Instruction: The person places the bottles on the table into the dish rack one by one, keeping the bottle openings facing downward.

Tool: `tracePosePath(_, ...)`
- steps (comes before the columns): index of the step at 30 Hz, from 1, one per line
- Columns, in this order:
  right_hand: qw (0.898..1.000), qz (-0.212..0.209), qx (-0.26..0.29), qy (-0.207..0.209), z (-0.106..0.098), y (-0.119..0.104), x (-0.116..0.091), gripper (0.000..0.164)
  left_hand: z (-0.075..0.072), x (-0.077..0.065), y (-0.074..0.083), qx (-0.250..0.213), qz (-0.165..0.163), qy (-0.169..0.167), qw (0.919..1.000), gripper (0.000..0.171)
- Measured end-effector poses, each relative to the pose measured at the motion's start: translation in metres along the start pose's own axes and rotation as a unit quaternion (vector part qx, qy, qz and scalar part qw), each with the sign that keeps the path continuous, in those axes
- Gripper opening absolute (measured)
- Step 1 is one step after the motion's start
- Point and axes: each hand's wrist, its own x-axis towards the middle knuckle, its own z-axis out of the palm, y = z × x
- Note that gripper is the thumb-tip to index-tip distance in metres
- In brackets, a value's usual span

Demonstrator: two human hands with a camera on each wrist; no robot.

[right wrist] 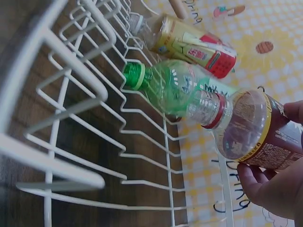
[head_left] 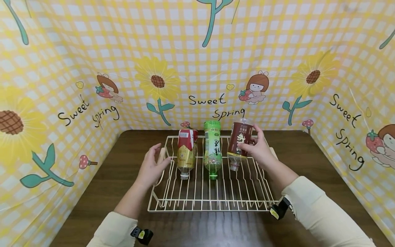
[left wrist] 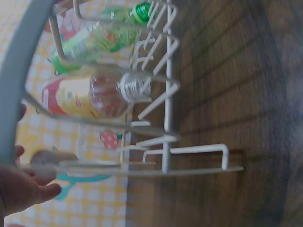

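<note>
My right hand (head_left: 256, 145) grips a clear plastic bottle (head_left: 239, 140) with a dark brown label, thumb in front and fingers round the far side. The bottle is upside down and slightly tilted, its neck pointing at the wire rack (head_left: 210, 200). A red ring (right wrist: 215, 111) circles that neck. My left hand (head_left: 151, 164) is at the rack's left wooden handle (head_left: 162, 155), fingers loosely spread with the handle between them and the thumb. Left of the held bottle, a green bottle (head_left: 212, 147) stands neck-down in the rack, beside a red-and-gold-labelled bottle (head_left: 186, 151), also neck-down.
The cream wire rack lies on a dark wooden table (head_left: 197, 230), with another wooden handle (head_left: 273, 153) on its right, behind my right forearm. A yellow checked cloth (head_left: 185, 44) with sunflowers hangs round the back and sides.
</note>
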Motion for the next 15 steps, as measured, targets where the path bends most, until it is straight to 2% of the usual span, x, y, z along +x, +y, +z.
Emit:
tracePosePath(3,1.000,0.004,-0.013,-0.010,-0.004,0.004,0.005,0.100,-0.003,0.002,-0.010,-0.006,-0.024,-0.020,0.9995,0.069)
tracePosePath(8,0.999,0.012,-0.032,-0.020,-0.009,0.011,0.011,0.102,-0.001,0.004,-0.019,-0.056,-0.055,-0.054,0.9955,0.076)
tracePosePath(11,0.999,0.018,-0.047,-0.020,-0.011,0.015,0.014,0.102,0.002,0.006,-0.025,-0.076,-0.070,-0.061,0.9928,0.076)
tracePosePath(15,0.997,0.027,-0.070,-0.023,-0.012,0.019,0.017,0.103,0.006,0.009,-0.031,-0.075,-0.085,-0.065,0.9914,0.076)
